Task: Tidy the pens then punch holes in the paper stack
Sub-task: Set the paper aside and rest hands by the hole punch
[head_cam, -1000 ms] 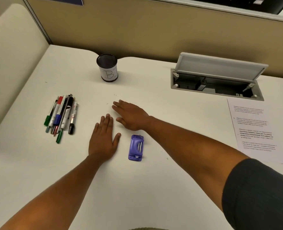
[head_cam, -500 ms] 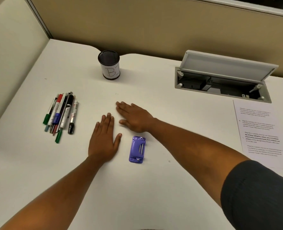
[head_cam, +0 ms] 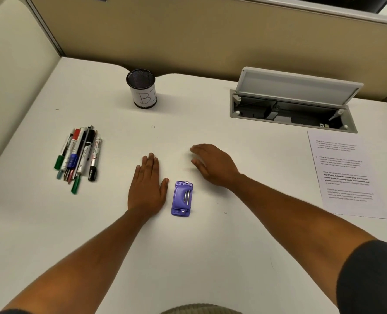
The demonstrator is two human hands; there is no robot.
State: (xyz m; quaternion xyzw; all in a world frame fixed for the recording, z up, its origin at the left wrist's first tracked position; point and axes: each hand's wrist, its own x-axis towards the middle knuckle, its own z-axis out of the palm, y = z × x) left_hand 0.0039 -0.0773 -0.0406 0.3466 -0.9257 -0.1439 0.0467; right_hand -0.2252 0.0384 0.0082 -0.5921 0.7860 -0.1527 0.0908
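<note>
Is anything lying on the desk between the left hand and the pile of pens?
No. In the head view the stretch of white desk between the left hand and the pens is bare.

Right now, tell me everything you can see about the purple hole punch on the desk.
The purple hole punch is a small rounded block that looks like plastic, with two thin metal rods along its top and small metal studs near both ends. It lies flat on the white desk, long axis pointing away from the person, just right of the left hand and nearer than the right hand. Neither hand touches it, and no paper is in it.
</note>
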